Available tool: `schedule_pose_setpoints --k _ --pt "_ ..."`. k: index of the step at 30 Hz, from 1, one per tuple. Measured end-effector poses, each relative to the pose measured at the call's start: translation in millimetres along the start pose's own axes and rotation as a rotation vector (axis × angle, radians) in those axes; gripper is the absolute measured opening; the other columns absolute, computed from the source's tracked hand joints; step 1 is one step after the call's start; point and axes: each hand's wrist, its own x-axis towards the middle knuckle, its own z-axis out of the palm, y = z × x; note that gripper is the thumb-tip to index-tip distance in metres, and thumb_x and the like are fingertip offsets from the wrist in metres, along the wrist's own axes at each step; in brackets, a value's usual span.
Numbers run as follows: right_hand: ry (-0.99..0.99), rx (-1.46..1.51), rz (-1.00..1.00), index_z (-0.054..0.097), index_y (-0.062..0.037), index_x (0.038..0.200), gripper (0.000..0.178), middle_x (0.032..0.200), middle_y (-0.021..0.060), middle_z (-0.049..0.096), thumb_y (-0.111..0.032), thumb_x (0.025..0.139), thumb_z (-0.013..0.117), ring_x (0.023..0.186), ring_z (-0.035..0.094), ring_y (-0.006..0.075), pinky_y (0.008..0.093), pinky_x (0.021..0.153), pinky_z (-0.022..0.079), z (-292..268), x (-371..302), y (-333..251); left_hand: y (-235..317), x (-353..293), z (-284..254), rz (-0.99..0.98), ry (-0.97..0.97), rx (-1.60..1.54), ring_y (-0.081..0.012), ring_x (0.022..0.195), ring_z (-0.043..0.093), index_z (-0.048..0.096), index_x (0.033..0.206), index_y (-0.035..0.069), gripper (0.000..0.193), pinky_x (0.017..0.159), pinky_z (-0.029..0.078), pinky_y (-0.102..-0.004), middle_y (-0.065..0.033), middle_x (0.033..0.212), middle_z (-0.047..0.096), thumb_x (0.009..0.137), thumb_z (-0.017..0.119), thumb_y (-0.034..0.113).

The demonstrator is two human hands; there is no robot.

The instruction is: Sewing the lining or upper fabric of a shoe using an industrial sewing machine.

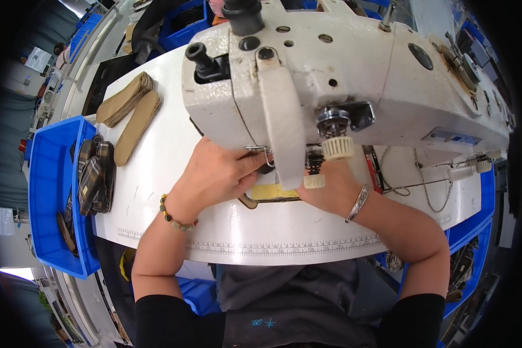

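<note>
Under the head of a white industrial sewing machine [296, 69] lies a shoe piece with a yellow patch [269, 191], a tan rounded end and a dark edge. My left hand [214, 171], with a beaded bracelet at its wrist, is closed at the left of the piece, its fingertips beside the needle area. From the right, my right hand [333, 188] reaches the piece's other side; its fingers are hidden behind the machine's knobs. The machine head covers much of the piece and the needle.
Tan insoles [136, 127] lie at the table's far left. A blue bin [58, 197] beside the table holds plaid shoe pieces [95, 177]. Right of my right hand lie a red-and-black tool [373, 168] and a cord [438, 206]. A printed ruler [243, 249] runs along the near table edge.
</note>
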Motion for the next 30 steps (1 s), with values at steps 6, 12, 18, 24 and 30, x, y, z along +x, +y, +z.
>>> schedule_pose_setpoints --k 6,12,18,24,30 --pt "-0.079 -0.055 -0.031 0.070 -0.0047 0.076 0.011 0.063 0.0119 0.064 -0.015 0.074 0.066 0.058 0.064 0.0297 0.0413 0.056 0.051 7 -3 3 0 -1 1 -0.056 -0.016 -0.032 -0.0258 0.084 0.066 0.077 0.096 0.014 0.037 0.078 0.053 -0.0406 -0.0026 0.089 0.071 0.060 0.072 0.008" --pt "0.061 -0.036 -0.133 0.071 -0.0120 0.107 0.025 0.058 0.0088 0.060 -0.017 0.084 0.062 0.054 0.062 0.0283 0.0422 0.050 0.048 19 -4 3 8 -1 6 -0.139 -0.120 -0.020 -0.0253 0.088 0.065 0.076 0.100 0.014 0.039 0.085 0.050 -0.0412 -0.0035 0.092 0.070 0.061 0.072 0.010" --pt "0.158 -0.132 -0.156 0.068 -0.0095 0.113 0.031 0.061 0.0091 0.062 -0.017 0.084 0.061 0.054 0.061 0.0284 0.0416 0.051 0.049 15 -8 -8 4 0 3 -0.146 -0.121 -0.109 -0.0303 0.094 0.064 0.076 0.101 0.011 0.041 0.089 0.048 -0.0431 -0.0076 0.097 0.069 0.060 0.071 0.008" --pt "0.141 -0.042 -0.023 0.068 -0.0029 0.077 0.018 0.064 0.0121 0.063 -0.021 0.077 0.068 0.057 0.063 0.0302 0.0421 0.054 0.050 20 -10 0 -2 3 1 -0.147 -0.060 -0.208 -0.0340 0.096 0.063 0.075 0.104 0.009 0.044 0.088 0.049 -0.0459 -0.0108 0.102 0.070 0.060 0.068 0.006" --pt "0.134 -0.038 -0.012 0.063 -0.0030 0.065 0.021 0.063 0.0139 0.063 -0.021 0.073 0.071 0.060 0.064 0.0322 0.0433 0.059 0.051 24 -9 3 -2 -1 6 -0.124 -0.054 -0.169 -0.0330 0.095 0.064 0.076 0.102 0.011 0.043 0.087 0.050 -0.0443 -0.0105 0.098 0.070 0.060 0.071 0.008"
